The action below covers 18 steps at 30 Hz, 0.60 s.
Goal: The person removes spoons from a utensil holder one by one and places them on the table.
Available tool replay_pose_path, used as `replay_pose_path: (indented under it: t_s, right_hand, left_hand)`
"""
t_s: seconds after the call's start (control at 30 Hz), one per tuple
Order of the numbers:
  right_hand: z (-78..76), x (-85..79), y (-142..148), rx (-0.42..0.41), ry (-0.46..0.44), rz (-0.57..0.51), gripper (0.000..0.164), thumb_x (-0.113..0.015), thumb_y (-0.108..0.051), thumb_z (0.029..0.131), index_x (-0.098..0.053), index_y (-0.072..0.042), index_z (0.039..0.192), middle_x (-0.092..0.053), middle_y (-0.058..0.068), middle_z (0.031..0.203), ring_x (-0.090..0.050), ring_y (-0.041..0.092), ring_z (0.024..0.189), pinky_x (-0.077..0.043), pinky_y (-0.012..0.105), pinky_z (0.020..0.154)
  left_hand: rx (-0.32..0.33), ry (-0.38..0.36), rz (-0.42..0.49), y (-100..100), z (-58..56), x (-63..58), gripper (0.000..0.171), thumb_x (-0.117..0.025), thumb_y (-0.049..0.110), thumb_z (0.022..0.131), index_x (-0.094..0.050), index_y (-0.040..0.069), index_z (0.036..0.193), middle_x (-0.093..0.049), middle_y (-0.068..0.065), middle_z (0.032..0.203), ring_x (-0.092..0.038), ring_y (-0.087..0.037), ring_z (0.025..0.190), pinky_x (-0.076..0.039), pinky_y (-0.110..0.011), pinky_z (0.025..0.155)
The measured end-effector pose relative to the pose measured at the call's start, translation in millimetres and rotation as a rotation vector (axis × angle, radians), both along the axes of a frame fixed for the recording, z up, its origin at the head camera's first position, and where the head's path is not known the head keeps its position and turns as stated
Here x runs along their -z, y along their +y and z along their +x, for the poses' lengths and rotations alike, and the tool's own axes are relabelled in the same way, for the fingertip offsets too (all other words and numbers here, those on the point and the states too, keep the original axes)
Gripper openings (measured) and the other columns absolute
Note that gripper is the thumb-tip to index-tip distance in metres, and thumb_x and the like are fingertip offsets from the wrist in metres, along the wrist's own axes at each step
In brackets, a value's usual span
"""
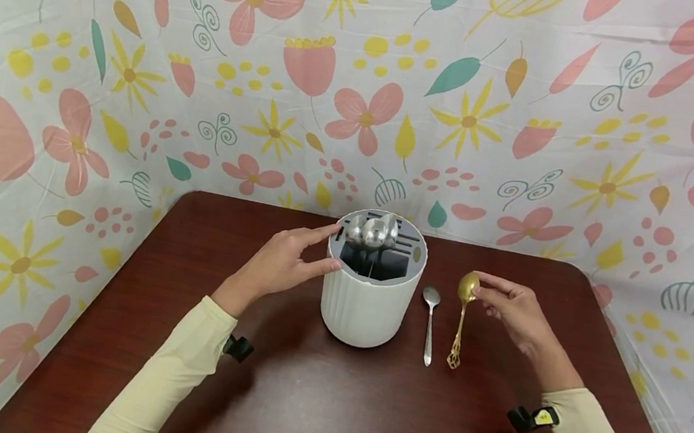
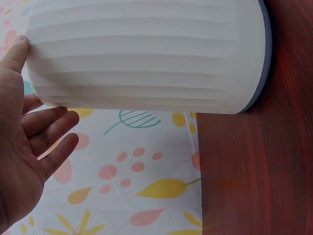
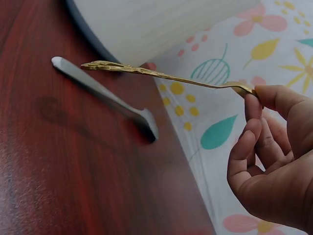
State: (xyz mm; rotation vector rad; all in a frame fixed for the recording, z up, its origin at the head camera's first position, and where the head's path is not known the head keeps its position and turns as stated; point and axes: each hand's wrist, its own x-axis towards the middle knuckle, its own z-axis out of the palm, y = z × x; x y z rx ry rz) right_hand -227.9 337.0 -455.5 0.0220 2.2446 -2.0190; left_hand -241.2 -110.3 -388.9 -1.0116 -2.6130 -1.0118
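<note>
A white ribbed cutlery holder (image 1: 368, 309) with a grey slotted top stands on the table. Silver spoons (image 1: 374, 233) stick up from its top, bowls upward. My left hand (image 1: 277, 258) touches the holder's left rim with straight fingers and thumb; the left wrist view shows the same hand (image 2: 29, 132) beside the ribbed wall (image 2: 146, 58). Between thumb and fingers, my right hand (image 1: 513, 313) pinches a gold spoon (image 1: 461, 317) by its bowl. Its ornate handle (image 3: 142, 71) points away from the hand, raised above the table. A silver spoon (image 1: 430, 324) lies between the holder and the gold spoon.
The dark reddish-brown table (image 1: 310, 407) has a floral-printed cloth (image 1: 361, 103) hanging behind it and at both sides. Black bands with small devices (image 1: 533, 418) are worn at both wrists.
</note>
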Motion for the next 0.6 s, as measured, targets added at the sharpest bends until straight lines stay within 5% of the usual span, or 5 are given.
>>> replay_pose_path:
  t_s: [0.6]
  right_hand:
    - [-3.6,26.7,3.9,-0.026,-0.044,0.045,0.038,-0.074,-0.018,0.097,-0.07,-0.01,0.133,-0.072,-0.009,0.085,-0.063,0.009,0.076,-0.055,0.023,0.067]
  left_hand:
    - [0.001,0.01,0.004,0.1,0.5,0.4,0.068,-0.073,0.043,0.095,-0.05,0.018,0.154,-0.06,-0.012,0.144,-0.06,-0.025,0.129,-0.051,-0.045,0.103]
